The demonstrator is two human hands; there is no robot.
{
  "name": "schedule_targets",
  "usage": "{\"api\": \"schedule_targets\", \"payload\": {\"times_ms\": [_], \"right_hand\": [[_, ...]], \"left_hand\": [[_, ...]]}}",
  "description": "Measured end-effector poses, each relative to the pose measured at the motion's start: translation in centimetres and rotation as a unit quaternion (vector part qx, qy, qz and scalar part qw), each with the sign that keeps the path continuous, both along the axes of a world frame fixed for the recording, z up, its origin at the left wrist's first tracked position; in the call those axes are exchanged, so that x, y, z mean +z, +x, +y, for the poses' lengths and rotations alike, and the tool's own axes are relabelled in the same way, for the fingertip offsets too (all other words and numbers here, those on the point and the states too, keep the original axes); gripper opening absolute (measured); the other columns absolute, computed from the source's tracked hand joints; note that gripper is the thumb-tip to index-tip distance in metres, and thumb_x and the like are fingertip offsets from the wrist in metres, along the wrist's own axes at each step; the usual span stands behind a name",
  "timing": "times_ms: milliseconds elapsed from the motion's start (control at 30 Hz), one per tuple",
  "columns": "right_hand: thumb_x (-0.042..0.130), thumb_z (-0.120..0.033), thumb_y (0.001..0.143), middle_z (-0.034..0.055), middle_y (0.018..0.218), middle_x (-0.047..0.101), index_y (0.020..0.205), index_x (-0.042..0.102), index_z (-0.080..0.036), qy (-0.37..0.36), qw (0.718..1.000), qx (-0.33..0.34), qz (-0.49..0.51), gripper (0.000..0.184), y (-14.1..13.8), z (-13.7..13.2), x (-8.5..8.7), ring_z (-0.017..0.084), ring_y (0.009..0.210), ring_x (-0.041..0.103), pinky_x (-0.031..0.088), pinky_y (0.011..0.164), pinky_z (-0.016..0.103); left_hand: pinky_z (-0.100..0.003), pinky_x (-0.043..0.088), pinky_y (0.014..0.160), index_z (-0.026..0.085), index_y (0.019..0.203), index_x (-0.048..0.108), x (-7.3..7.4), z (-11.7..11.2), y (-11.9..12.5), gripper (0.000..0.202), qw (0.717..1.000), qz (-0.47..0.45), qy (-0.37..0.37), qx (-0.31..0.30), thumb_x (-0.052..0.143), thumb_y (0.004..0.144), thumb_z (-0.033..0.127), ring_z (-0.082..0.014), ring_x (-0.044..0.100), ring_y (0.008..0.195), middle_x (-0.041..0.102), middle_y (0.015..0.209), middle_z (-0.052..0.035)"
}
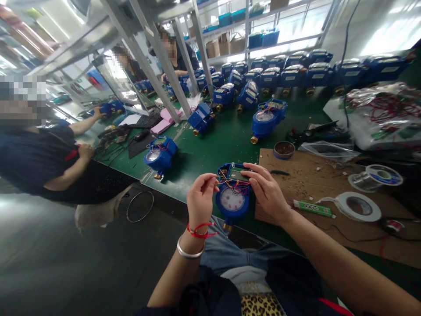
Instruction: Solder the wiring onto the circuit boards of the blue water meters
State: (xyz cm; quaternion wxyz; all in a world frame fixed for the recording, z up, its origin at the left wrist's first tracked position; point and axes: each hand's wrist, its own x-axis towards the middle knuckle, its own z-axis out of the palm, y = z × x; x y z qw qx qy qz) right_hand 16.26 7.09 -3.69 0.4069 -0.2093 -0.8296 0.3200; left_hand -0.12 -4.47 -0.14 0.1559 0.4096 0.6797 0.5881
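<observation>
Blue and opened up, the meter (233, 199) sits at the near edge of the worktop (200, 151); I judge wire handling is in hand, my left hand (201, 192) seemingly pinching a thin wire (221, 181), my right hand (268, 189) against the meter's side (gripping or resting, I can't tell). Next calls for fine fingertip control. Its brass fitting (227, 226) points nearward, long axis running away.

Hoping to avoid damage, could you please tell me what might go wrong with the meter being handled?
Thin wires at the left hand could come loose if tugged. The blue meter sits by the green bench's front edge, so a knock might tip it off. Scattered crumbs on the cardboard near the right hand might get into the meter's open compartment.
</observation>
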Motion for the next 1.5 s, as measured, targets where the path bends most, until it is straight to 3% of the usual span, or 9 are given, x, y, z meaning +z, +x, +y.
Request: {"api": "schedule_targets", "payload": {"times_ms": [167, 367, 533, 667, 800, 1000, 1233, 1367, 1500], "right_hand": [[0.037, -0.027, 0.100, 0.0077, 0.137, 0.053, 0.120, 0.060, -0.022, -0.001, 1.000, -0.001, -0.007, 0.032, 0.1, 0.0, 0.1, 0.020, 0.129, 0.046, 0.036, 0.110, 0.046], [0.037, -0.025, 0.099, 0.0075, 0.137, 0.053, 0.121, 0.060, -0.021, 0.004, 1.000, -0.001, -0.006, 0.032, 0.0, 0.0, 0.0, 0.020, 0.129, 0.046, 0.036, 0.111, 0.044], [0.039, -0.025, 0.099, 0.0078, 0.137, 0.053, 0.121, 0.060, -0.021, 0.011, 1.000, 0.006, 0.012, 0.031, -0.1, 0.2, -0.4, 0.020, 0.128, 0.047, 0.036, 0.110, 0.044], [0.039, -0.024, 0.099, 0.0077, 0.137, 0.053, 0.121, 0.060, -0.022, 0.009, 1.000, 0.006, 0.013, 0.031, -0.1, 0.3, -0.5, 0.020, 0.128, 0.047, 0.036, 0.110, 0.043], [0.039, -0.025, 0.099, 0.0071, 0.138, 0.052, 0.124, 0.059, -0.023, 0.007, 1.000, 0.004, 0.011, 0.032, 0.0, 0.2, -0.5, 0.020, 0.129, 0.046, 0.036, 0.111, 0.043], [0.040, -0.026, 0.099, 0.0077, 0.143, 0.048, 0.134, 0.050, -0.024, -0.016, 1.000, 0.004, 0.020, 0.037, 0.2, 0.1, -0.1, 0.018, 0.133, 0.043, 0.037, 0.112, 0.041], [0.045, -0.026, 0.096, 0.0095, 0.133, 0.056, 0.115, 0.061, -0.019, 0.022, 0.994, -0.107, -0.030, 0.026, 3.1, 2.9, 1.5, 0.019, 0.124, 0.053, 0.042, 0.107, 0.037], [0.045, -0.023, 0.094, 0.0096, 0.118, 0.066, 0.107, 0.067, -0.016, 0.049, 0.948, -0.253, -0.186, 0.027, 7.5, 8.0, 2.1, 0.020, 0.112, 0.060, 0.044, 0.103, 0.034], [0.035, -0.023, 0.098, 0.0139, 0.122, 0.064, 0.119, 0.064, -0.015, -0.009, 0.825, -0.364, -0.433, 0.037, 11.4, 14.1, 1.9, 0.024, 0.115, 0.059, 0.044, 0.099, 0.036]], "left_hand": [[-0.026, 0.050, 0.070, 0.018, 0.100, 0.067, -0.9, 0.0, -0.3, 0.019, 0.998, 0.061, -0.022, 0.020, 0.054, 0.092, 0.030, -0.0129, 0.060, 0.068, 0.066, 0.084, -0.0044], [-0.030, 0.048, 0.084, 0.019, 0.098, 0.068, -0.9, 0.0, -0.2, 0.017, 0.992, 0.128, -0.016, 0.007, 0.052, 0.093, 0.023, -0.0167, 0.061, 0.088, 0.066, 0.096, -0.0057], [-0.029, 0.047, 0.083, 0.019, 0.097, 0.068, -0.8, -0.1, 0.1, 0.016, 0.986, 0.167, 0.007, -0.004, 0.052, 0.094, 0.021, -0.0167, 0.060, 0.091, 0.066, 0.096, -0.0050], [-0.029, 0.048, 0.083, 0.021, 0.098, 0.069, -0.7, -0.3, 0.4, 0.016, 0.989, 0.143, 0.024, -0.012, 0.054, 0.093, 0.024, -0.0166, 0.060, 0.092, 0.065, 0.098, -0.0051], [-0.028, 0.049, 0.077, 0.022, 0.102, 0.070, -0.6, -0.5, 0.9, 0.017, 0.994, 0.103, 0.023, -0.032, 0.056, 0.093, 0.027, -0.0144, 0.060, 0.079, 0.065, 0.092, -0.0041], [-0.026, 0.053, 0.073, 0.020, 0.109, 0.062, -1.2, -0.5, 1.6, 0.026, 1.000, 0.003, 0.019, 0.012, 0.064, 0.088, 0.033, -0.0151, 0.065, 0.079, 0.067, 0.091, -0.0037], [-0.023, 0.051, 0.070, 0.018, 0.094, 0.064, -1.6, -0.6, 1.7, 0.016, 0.999, 0.027, 0.033, 0.023, 0.065, 0.087, 0.033, -0.0136, 0.064, 0.076, 0.067, 0.086, -0.0023], [-0.026, 0.050, 0.079, 0.019, 0.097, 0.065, -2.2, -0.7, 1.5, 0.014, 0.998, 0.048, 0.034, 0.013, 0.063, 0.088, 0.031, -0.0150, 0.063, 0.083, 0.066, 0.093, -0.0030], [-0.030, 0.048, 0.086, 0.020, 0.094, 0.064, -2.7, -0.5, 1.6, 0.009, 0.994, 0.083, 0.065, 0.008, 0.062, 0.089, 0.027, -0.0166, 0.061, 0.090, 0.064, 0.097, -0.0036]]}}
